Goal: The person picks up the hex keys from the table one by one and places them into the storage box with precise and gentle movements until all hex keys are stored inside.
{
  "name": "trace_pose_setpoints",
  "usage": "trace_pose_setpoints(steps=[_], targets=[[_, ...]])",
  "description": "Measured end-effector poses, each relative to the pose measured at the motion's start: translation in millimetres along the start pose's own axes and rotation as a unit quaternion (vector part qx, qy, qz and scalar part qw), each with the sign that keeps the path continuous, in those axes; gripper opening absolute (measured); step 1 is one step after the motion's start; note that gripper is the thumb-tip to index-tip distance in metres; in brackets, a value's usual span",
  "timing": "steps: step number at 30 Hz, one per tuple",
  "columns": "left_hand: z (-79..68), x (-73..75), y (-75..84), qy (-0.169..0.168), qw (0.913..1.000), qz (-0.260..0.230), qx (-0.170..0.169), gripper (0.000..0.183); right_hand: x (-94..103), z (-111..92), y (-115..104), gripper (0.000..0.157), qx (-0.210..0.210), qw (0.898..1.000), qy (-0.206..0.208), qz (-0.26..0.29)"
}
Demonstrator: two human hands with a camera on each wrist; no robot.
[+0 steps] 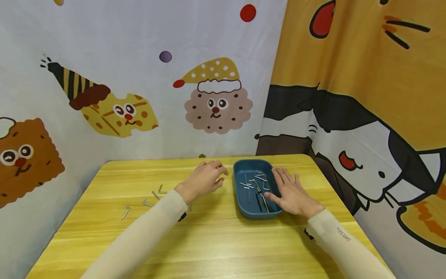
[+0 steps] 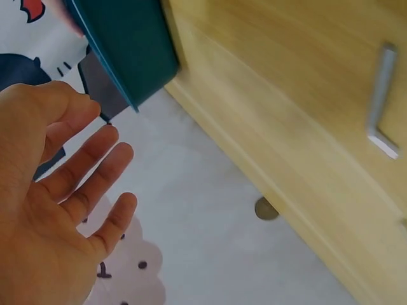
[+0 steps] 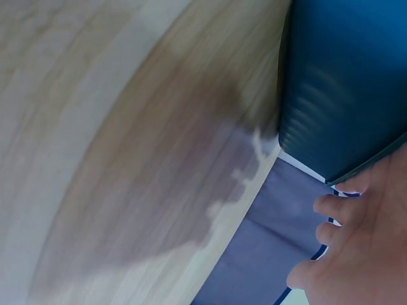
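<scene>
A blue plastic tray [image 1: 259, 215] stands on the table, with several silver and black hex keys [image 1: 249, 193] lying in it. My right hand [image 1: 294, 195] rests on the tray's right rim, fingers extended and thumb reaching over the edge. To the tray's left, my left hand [image 1: 205, 178] hovers over the table with its fingers loosely bent and holding nothing; the left wrist view shows the bare palm. Several more hex keys [image 1: 146, 202] lie on the table around my left forearm, and one hex key [image 2: 380, 101] shows near the right side of the left wrist view.
The wooden table [image 1: 223, 248] reaches back to a printed cloth [image 1: 139, 77] with cartoon figures. An orange and black curtain-like cloth [image 1: 366, 104] hangs on the right. My left forearm partly covers the loose keys on the left.
</scene>
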State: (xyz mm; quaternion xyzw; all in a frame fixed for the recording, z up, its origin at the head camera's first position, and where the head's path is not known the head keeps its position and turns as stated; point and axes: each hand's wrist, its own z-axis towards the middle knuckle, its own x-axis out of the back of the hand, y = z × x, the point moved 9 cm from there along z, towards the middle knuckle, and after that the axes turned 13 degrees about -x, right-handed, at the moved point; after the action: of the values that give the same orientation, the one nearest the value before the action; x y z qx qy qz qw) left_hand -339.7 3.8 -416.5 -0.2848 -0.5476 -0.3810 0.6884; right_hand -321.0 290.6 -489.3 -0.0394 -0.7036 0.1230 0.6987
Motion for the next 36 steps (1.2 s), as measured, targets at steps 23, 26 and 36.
trace_pose_setpoints(steps=[23, 26, 36], targets=[[-124.8, -17.9, -18.7, -0.045, 0.9969, -0.012, 0.064, 0.031, 2.3, -0.1, -1.3, 0.105, 0.001, 1.000, -0.006, -0.003], [-131.7, -24.2, -18.8, -0.052, 0.9951, -0.026, 0.080, 0.032, 2.0, -0.6, -0.4, 0.106, 0.001, 1.000, -0.003, -0.002], [-142.3, -33.9, -15.5, -0.052, 0.9946, -0.028, 0.086, 0.029, 1.1, 0.0, -1.6, 0.106, 0.003, 1.000, -0.001, 0.005]])
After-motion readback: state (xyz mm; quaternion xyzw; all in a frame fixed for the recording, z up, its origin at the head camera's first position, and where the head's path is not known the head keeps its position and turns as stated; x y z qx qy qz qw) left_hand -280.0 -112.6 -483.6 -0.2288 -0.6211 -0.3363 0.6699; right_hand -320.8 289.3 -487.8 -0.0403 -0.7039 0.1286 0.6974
